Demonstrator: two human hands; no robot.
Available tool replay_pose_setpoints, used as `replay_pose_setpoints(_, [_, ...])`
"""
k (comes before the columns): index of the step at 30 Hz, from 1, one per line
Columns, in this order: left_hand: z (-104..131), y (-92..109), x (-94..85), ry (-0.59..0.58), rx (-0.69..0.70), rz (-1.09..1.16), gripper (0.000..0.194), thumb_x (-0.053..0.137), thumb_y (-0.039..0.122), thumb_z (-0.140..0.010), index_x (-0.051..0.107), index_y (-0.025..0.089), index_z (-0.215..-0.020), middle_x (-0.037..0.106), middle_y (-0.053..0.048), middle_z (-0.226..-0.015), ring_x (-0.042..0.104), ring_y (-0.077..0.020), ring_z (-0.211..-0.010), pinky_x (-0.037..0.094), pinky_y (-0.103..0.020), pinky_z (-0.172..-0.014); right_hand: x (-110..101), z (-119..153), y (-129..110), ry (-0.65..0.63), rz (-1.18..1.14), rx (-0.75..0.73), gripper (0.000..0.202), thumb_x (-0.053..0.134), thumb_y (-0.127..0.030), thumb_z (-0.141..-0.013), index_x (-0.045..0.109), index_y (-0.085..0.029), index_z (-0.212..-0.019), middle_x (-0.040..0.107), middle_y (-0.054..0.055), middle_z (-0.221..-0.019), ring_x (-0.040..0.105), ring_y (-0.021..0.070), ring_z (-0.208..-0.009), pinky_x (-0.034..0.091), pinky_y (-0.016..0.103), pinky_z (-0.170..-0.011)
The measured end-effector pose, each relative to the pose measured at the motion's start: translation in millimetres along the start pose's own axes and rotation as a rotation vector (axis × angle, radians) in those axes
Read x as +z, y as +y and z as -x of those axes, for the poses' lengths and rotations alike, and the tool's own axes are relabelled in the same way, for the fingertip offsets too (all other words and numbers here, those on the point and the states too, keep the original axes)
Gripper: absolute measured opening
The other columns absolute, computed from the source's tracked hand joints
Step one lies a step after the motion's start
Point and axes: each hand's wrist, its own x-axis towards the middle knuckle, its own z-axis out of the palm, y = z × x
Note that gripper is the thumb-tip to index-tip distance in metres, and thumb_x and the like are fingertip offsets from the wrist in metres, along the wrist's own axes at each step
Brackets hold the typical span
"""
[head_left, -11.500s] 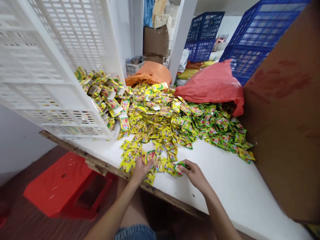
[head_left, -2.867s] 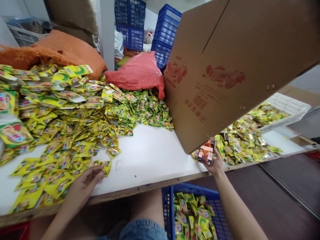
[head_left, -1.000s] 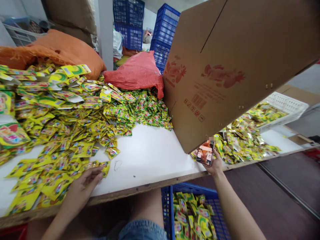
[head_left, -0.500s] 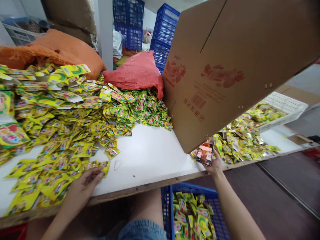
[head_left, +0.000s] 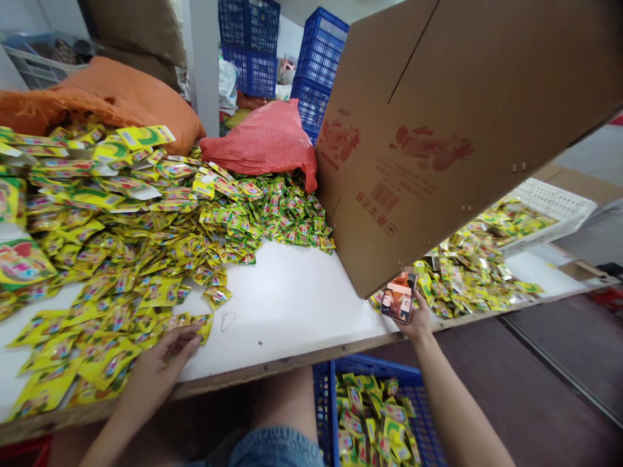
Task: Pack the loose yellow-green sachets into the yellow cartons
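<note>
My right hand (head_left: 417,318) is closed around a smartphone (head_left: 398,297) with a lit screen, held by the table's front edge beside the lower corner of a large cardboard box (head_left: 399,149). At the left, my left hand (head_left: 168,353) rests on the table edge with its fingers loosely curled and a gap between thumb and fingers. Just beyond its fingertips lies a yellow sachet (head_left: 207,327), apparently not gripped. Many more yellow sachets (head_left: 104,353) are spread around and behind this hand. Part of its palm is hidden.
An orange sack (head_left: 131,97) and a red sack (head_left: 263,136) lie behind heaped packets on the white table (head_left: 287,311). Right of the box are more sachets (head_left: 467,279) and a white tray (head_left: 574,206). A blue crate (head_left: 370,364) of sachets stands below; blue crates (head_left: 318,58) are stacked behind.
</note>
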Motion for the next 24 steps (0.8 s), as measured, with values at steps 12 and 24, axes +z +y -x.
replay_pose_setpoints(12, [0.6, -3.2, -0.1, -0.008, 0.047, -0.073, 0.042, 0.055, 0.05, -0.074, 0.062, 0.021, -0.104, 0.069, -0.007, -0.103, 0.064, -0.0238, -0.093, 0.052, -0.037, -0.084, -1.6, -0.9, 0.1, 0.021, 0.008, 0.001, 0.041, 0.048, -0.044, -0.078, 0.061, -0.017, -0.107, 0.07, 0.009, -0.094, 0.067, 0.0255, -0.083, 0.052, 0.045, -0.079])
replay_pose_setpoints(24, [1.3, -1.0, 0.5, -0.008, 0.032, -0.086, 0.042, 0.055, 0.051, -0.073, 0.062, 0.02, -0.101, 0.069, -0.008, -0.101, 0.065, -0.0237, -0.091, 0.051, -0.037, -0.084, 0.1, 0.4, 1.3, 0.055, 0.037, -0.023, 0.04, 0.047, -0.045, -0.078, 0.061, -0.018, -0.105, 0.071, 0.008, -0.091, 0.068, 0.0256, -0.08, 0.053, 0.047, -0.077])
